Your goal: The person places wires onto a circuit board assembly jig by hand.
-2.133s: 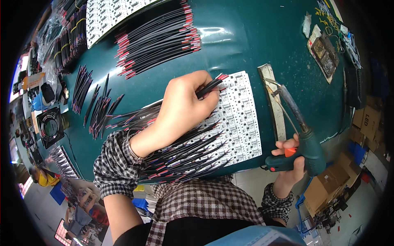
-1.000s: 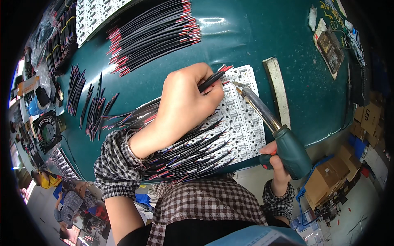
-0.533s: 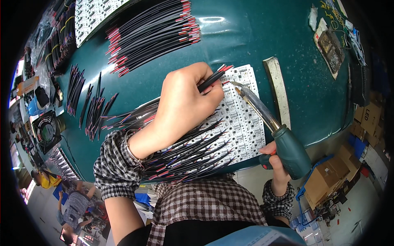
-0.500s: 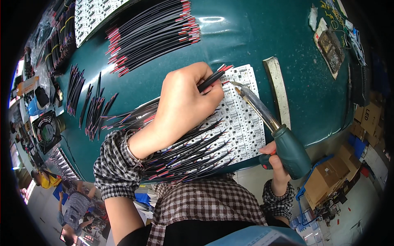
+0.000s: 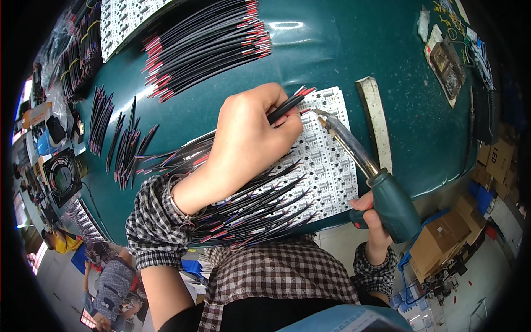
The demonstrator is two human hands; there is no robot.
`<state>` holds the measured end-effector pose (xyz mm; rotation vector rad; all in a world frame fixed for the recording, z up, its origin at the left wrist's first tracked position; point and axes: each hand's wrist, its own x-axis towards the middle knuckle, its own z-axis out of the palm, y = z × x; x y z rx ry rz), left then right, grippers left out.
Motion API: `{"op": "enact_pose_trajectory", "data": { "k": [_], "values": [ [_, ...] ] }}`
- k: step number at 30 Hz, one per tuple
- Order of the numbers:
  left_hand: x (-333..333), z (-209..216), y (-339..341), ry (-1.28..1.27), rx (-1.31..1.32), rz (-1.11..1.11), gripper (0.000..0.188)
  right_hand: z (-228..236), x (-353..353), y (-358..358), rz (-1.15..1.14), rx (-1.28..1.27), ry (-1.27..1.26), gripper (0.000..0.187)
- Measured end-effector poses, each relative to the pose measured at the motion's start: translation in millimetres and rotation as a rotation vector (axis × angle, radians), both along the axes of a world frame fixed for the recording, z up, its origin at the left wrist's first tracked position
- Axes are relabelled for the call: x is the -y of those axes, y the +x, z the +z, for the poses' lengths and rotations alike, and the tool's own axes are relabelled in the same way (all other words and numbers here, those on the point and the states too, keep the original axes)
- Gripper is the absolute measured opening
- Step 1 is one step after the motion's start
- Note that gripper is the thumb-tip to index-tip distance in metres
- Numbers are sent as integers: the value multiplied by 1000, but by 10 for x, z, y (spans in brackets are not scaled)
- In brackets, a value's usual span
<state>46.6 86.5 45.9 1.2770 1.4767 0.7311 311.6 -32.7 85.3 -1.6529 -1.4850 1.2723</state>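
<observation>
The thin black wire with a red tip lies over the white circuit board with many small parts, near its top edge on the dark green table. The left hand is closed around this wire, and the metal tip of the green-handled soldering iron almost touches its red end. The right hand is wrapped tight around the iron's handle — more black wires lie across the board, and 1 big pile of black-and-red wires sits farther up the table.

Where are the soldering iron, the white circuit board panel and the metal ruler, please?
soldering iron point(image 5: 391, 206), head view, on its green handle.
white circuit board panel point(image 5: 331, 166), head view, on its bare middle.
metal ruler point(image 5: 375, 119), head view, mid-length.
</observation>
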Motion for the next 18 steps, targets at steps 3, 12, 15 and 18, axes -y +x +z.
{"op": "enact_pose_trajectory", "data": {
  "k": [3, 12, 15, 18],
  "values": [
    [-1, 5, 2, 0, 0, 0, 14, -1, 18, -10, -10, -15, -9, 40],
    [-2, 5, 6, 25, -16, -5, 14, 3, 82, -10, -52, -27, -41, 40],
    [7, -4, 0, 32, -14, 0, 13, 34, 49, 34, -6, -13, -49, 42],
    [4, -11, 6, 41, -9, 3, 13, 82, 8, -26, 8, -25, -34, 49]
  ]
}}
